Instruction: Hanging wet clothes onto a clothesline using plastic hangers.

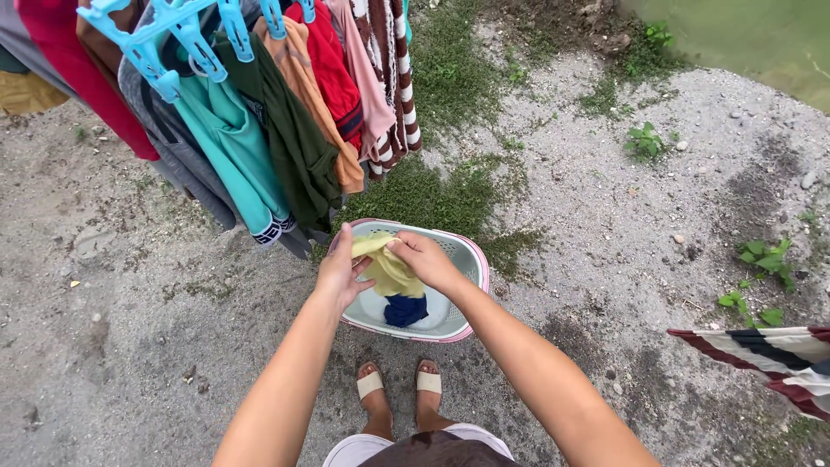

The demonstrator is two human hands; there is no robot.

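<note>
We stood on gravel ground [657, 259] patched with grass, sandals side by side just behind the basket. To our upper left, clothes [285, 112] hung in a row from blue clips [164, 52], and a striped cloth [769, 355] reached in at the right edge. The basket [471, 259], pale with a pink rim, sat on the ground before our feet, something dark blue lying inside. Both forearms stretched forward and down, converging over it. Our left hand [340, 272] and right hand [425, 259] each pinched the yellow garment [389, 272], fingers closed on its top edge, holding it bunched just above the basket.
</note>
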